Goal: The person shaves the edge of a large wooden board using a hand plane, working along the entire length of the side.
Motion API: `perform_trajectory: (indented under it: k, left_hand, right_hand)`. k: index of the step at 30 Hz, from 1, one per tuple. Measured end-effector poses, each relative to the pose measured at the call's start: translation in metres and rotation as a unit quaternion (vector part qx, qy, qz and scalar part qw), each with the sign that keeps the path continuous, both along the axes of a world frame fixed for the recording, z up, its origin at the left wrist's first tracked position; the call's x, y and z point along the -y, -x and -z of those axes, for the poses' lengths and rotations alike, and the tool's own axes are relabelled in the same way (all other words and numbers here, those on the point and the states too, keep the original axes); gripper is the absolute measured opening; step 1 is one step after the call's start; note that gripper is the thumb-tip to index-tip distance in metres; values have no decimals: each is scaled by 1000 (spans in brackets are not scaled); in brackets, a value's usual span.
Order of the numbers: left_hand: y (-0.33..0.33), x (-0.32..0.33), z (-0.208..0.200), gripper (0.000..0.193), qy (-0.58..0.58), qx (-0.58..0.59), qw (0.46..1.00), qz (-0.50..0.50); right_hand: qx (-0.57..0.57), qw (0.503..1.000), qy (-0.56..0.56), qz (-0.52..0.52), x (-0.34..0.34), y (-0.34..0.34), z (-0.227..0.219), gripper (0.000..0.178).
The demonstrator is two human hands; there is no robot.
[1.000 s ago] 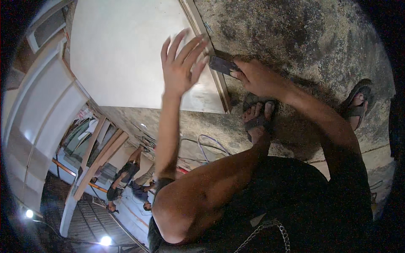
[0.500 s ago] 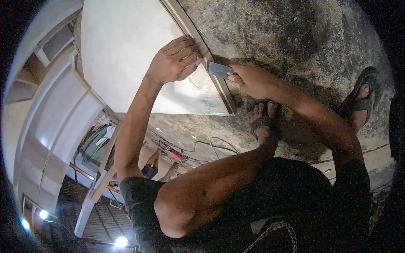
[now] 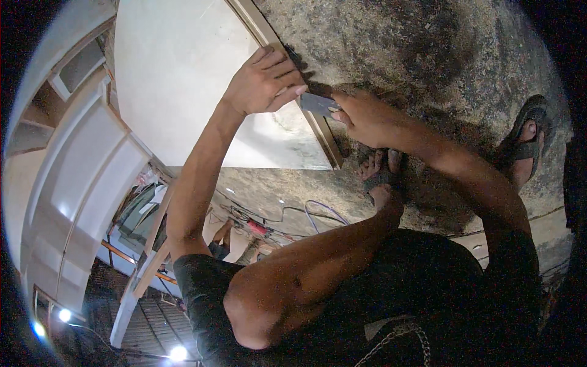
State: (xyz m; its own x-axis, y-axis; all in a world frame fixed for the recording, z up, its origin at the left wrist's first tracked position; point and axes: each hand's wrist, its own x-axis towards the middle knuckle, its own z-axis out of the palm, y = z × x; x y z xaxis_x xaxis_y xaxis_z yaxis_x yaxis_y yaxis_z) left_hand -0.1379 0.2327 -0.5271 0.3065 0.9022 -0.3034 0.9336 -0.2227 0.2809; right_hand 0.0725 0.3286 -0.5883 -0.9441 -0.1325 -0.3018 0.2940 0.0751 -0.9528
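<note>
A large white panel with a brown wooden edge stands out from the left, its edge running diagonally beside the floor. My left hand is at this edge, its fingers bent over it and the thumb pointing right; the fingertips are partly hidden. In my right hand is a flat grey scraper with a broad blade, pinched between thumb and fingers. Its blade lies against the wooden edge, just below my left thumb.
Stained concrete floor spreads beyond the panel. My sandalled feet rest close to the right hand. Cables and a red object lie behind my left arm. White curved panels and lit bulbs appear at left.
My left hand has shifted slightly right, its fingers now reaching farther over the edge and the thumb nearer the blade. The scraper has stayed close to the same spot, with its blade tilted slightly.
</note>
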Motion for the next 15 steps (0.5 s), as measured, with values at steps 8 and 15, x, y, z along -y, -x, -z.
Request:
perform_trajectory:
  k: [8, 15]
  left_hand:
    - [0, 8, 5, 31, -36, 12, 999, -21]
    - [-1, 5, 8, 37, -23, 6, 999, -32]
  right_hand:
    - [11, 1000, 23, -13, -8, -4, 10, 26]
    - [47, 997, 55, -33, 0, -6, 16, 30]
